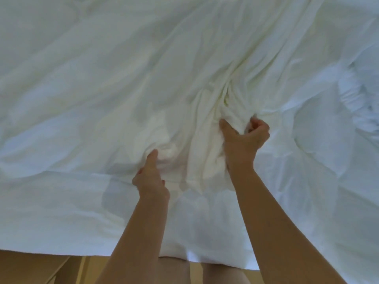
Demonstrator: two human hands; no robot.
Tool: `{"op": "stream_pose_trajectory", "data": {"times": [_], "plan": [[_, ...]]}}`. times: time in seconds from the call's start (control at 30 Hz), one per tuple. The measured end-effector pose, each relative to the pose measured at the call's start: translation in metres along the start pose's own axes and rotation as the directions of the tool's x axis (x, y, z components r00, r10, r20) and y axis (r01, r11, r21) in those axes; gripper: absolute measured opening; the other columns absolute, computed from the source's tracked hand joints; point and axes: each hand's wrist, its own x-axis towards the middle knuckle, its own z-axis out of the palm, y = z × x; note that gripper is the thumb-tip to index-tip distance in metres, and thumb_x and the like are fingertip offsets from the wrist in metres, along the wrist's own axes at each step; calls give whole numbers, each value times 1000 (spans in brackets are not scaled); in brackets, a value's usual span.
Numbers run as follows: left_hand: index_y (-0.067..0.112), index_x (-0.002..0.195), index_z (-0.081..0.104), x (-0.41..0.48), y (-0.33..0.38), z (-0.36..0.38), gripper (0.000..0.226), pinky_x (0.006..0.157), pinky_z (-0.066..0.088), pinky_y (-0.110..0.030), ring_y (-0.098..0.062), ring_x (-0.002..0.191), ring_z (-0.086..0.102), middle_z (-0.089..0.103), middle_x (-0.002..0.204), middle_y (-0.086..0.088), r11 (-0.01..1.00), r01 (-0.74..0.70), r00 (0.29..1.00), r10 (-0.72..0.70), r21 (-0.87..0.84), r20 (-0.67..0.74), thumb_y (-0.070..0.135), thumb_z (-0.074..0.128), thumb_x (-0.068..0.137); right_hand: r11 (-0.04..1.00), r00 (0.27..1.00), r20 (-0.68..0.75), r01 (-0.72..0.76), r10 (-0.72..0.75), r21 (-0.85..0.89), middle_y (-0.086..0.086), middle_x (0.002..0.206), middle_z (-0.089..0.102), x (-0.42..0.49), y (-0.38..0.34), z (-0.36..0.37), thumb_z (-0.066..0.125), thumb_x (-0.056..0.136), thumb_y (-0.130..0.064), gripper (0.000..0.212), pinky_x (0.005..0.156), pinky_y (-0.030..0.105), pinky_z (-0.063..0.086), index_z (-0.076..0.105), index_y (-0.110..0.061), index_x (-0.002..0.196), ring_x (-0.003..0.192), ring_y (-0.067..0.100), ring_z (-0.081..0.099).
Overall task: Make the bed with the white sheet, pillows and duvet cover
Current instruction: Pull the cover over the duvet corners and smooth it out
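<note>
A white duvet cover [106, 83] lies spread and wrinkled over the whole bed and fills most of the view. My left hand [150, 177] grips a bunched fold of it near the bed's front edge. My right hand [244, 138] reaches a little farther in and clutches another gathered fold, from which creases fan out. Both arms stretch forward from the bottom of the view. No pillows can be seen.
The cloth's front hem [61, 254] hangs over the near edge of the bed. Below it shows a wooden floor [37, 269] and part of my legs [174, 271]. A puffier crumpled area of white bedding [352, 95] sits at the right.
</note>
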Motion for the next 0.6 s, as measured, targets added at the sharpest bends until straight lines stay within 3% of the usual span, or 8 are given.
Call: {"op": "stream_pose_trajectory", "data": {"times": [0.1, 0.17, 0.23, 0.3, 0.4, 0.5, 0.53, 0.6], "plan": [[23, 75, 45, -10, 4, 8, 33, 67, 42, -19, -8, 65, 47, 47, 76, 2, 956, -291, 951, 288, 17, 115, 18, 78, 75, 985, 970, -214, -136, 112, -102, 6, 147, 25, 20, 5, -6, 87, 54, -50, 121, 112, 43, 29, 18, -18, 148, 136, 25, 28], [26, 82, 46, -24, 0, 12, 34, 71, 43, -13, -8, 76, 52, 51, 88, 0, 812, -572, 808, 535, 115, 247, 17, 77, 72, 955, 948, -279, -213, 151, -208, 11, 153, 20, 36, 5, -14, 85, 52, -58, 133, 115, 45, 23, 7, -16, 151, 141, 28, 23], [28, 91, 47, -35, -3, 22, 35, 78, 41, -7, 4, 88, 52, 50, 99, 6, 622, -757, 634, 628, 198, 451, 21, 75, 72, 963, 958, -154, -257, 243, -77, 10, 154, 24, 45, 5, -21, 85, 58, -51, 131, 115, 42, 27, 0, -16, 152, 140, 25, 28], [24, 103, 47, -42, -4, 40, 38, 83, 40, -6, 3, 97, 51, 49, 105, 9, 551, -800, 560, 548, 236, 621, 22, 74, 77, 982, 982, 61, -184, 181, 51, 7, 147, 36, 43, 1, -22, 83, 68, -30, 111, 109, 41, 37, 10, -14, 151, 132, 22, 41], [24, 120, 46, -54, 5, 73, 48, 83, 40, -16, -5, 101, 51, 51, 111, 12, 536, -789, 549, 393, 302, 737, 46, 65, 82, 999, 973, 230, -28, 19, 36, 7, 120, 61, 32, -16, -18, 72, 67, -22, 68, 90, 42, 53, 47, -12, 130, 106, 23, 62], [27, 134, 42, -61, 23, 89, 85, 76, 38, -9, 5, 96, 52, 52, 111, 22, 591, -765, 505, 305, 255, 808, 77, 57, 66, 977, 879, 471, -157, 71, 147, 5, 93, 72, 23, -32, -20, 67, 68, -23, 34, 70, 39, 60, 62, -16, 101, 82, 23, 71], [26, 133, 45, -60, 28, 93, 95, 80, 42, -12, 3, 98, 55, 56, 113, 19, 577, -761, 509, 250, 295, 824, 82, 58, 57, 994, 841, 540, -78, 27, 72, 3, 83, 72, 21, -34, -22, 65, 74, -20, 19, 63, 33, 58, 64, -17, 92, 76, 21, 71], [21, 121, 54, -65, 33, 102, 89, 83, 48, -25, 0, 88, 63, 64, 101, 11, 475, -771, 537, 126, 424, 834, 78, 63, 53, 916, 752, 653, 317, -84, -247, 3, 69, 65, 17, -35, -26, 56, 84, -12, 8, 57, 30, 49, 63, -11, 81, 67, 20, 65]]}}
